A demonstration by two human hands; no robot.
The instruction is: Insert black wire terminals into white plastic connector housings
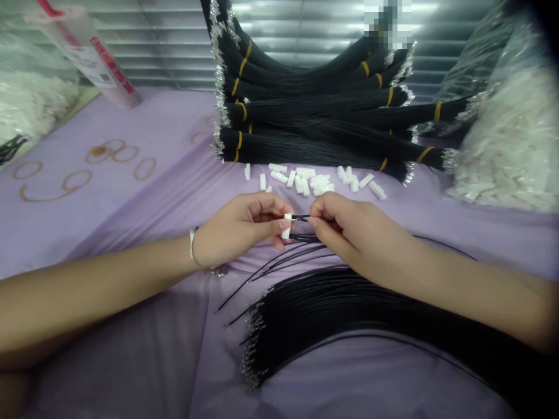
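Observation:
Between the thumb and fingers of my left hand [244,227] is a small white connector housing [286,226], held on end. Several black wires run from its right side. My right hand [345,224] pinches a black wire [302,217] close to the housing, at its upper part. Whether that wire's tip sits inside the housing I cannot tell. Below both hands lies a thick bundle of loose black wires [314,314] with silvery metal terminals at the left end. A few single wires [266,265] stray from it toward my left wrist.
Several white connector housings [321,183] lie beyond my hands. Behind them, tied black wire bundles [305,110] are stacked against the blinds. Clear bags of white parts stand right [510,145] and left [35,105]. A plastic cup [94,64] and rubber bands [78,180] are at left.

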